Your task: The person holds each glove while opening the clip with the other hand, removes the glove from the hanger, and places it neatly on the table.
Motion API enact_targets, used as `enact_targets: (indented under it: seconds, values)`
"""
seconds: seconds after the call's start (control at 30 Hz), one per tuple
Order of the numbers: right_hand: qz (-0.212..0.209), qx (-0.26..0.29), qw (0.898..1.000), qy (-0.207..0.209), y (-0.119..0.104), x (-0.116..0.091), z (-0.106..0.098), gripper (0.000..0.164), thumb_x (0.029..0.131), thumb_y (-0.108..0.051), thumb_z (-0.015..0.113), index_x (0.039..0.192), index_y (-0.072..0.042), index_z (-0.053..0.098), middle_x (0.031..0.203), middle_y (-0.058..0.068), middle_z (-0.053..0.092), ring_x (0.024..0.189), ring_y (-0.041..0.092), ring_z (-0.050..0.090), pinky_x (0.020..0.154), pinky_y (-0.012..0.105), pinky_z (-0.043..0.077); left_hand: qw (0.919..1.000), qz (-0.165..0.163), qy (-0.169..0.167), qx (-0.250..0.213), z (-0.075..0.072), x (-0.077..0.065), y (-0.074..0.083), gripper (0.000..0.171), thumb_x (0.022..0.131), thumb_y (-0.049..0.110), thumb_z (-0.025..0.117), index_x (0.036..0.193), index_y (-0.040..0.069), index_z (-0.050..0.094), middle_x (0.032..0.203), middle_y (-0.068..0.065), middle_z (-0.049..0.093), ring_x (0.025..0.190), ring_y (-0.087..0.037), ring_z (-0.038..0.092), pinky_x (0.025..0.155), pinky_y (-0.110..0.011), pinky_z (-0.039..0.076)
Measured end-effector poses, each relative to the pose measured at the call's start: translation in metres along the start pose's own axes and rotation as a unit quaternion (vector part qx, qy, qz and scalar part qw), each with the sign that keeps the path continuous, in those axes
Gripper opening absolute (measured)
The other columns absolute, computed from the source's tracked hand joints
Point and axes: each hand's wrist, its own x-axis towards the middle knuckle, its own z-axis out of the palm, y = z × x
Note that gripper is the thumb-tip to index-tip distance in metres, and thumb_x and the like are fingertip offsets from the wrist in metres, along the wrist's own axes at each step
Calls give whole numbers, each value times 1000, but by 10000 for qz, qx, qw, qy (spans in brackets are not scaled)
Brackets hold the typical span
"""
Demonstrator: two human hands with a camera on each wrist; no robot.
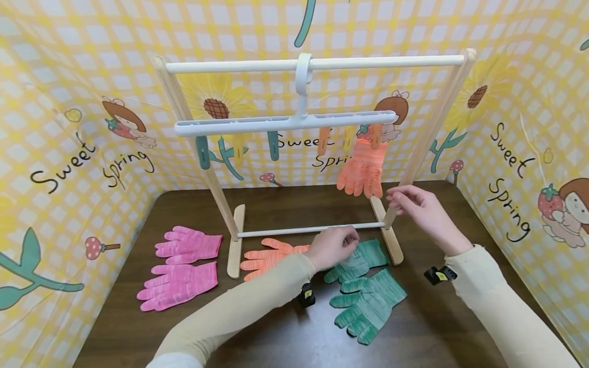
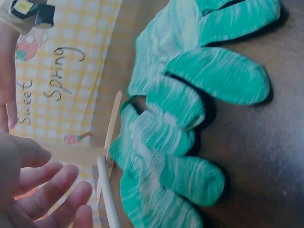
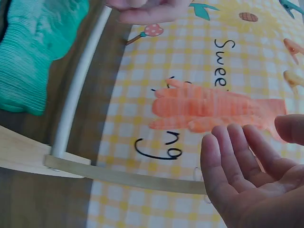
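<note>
An orange knit glove [image 1: 363, 168] hangs fingers-down from an orange clothespin [image 1: 376, 135] at the right end of a pale blue hanger [image 1: 285, 122]. My right hand [image 1: 421, 212] is just right of and below this glove, fingers loosely bent, holding nothing. Low in front of the rack my left hand [image 1: 332, 248] hovers with relaxed fingers and no object in its grasp. Beneath and beside it lie two green gloves [image 1: 372, 301], overlapping on the table. A second orange glove [image 1: 271, 258] lies left of that hand, partly hidden by the forearm.
Two pink gloves [image 1: 184, 283] lie at the table's left. The wooden rack [image 1: 216, 194] stands mid-table, its white top bar [image 1: 391, 62] carrying the hanger. Several other clothespins hang along the hanger, including a teal one [image 1: 202, 152]. A patterned cloth surrounds the table [image 1: 276, 327].
</note>
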Motion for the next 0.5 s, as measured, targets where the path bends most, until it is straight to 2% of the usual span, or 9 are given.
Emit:
enact_targets:
  seconds: [0.13,0.23,0.4,0.5]
  values:
    - [-235,-87,9990,362,-7,4,0,32,98,-23,50,119,-1,58,106,0,64,90,8,62,75,25,51,9984,-18,383,-407,-8,2,-5,12,93,24,55,97,19,65,81,13,61,72,0,55,64,-17,45]
    - [-374,-146,9972,631,-15,6,0,31,97,-22,51,119,-1,59,105,-1,65,89,6,62,74,22,51,9965,-131,626,-532,-15,5,-7,10,92,26,56,96,21,64,80,13,61,71,-1,55,63,-18,45]
    - [-554,-326,9949,777,-31,9,-6,33,97,-25,51,121,-3,58,110,9,64,89,4,62,73,20,51,9927,-381,958,-621,-27,11,-7,10,93,31,56,95,24,63,82,14,62,73,-1,56,65,-21,46]
    - [-625,-430,9939,799,-39,11,-9,34,97,-26,51,122,-5,57,115,14,62,88,4,62,71,18,50,9903,-398,1074,-792,-34,15,-8,11,93,32,56,96,24,62,82,14,62,74,-2,56,67,-22,46]
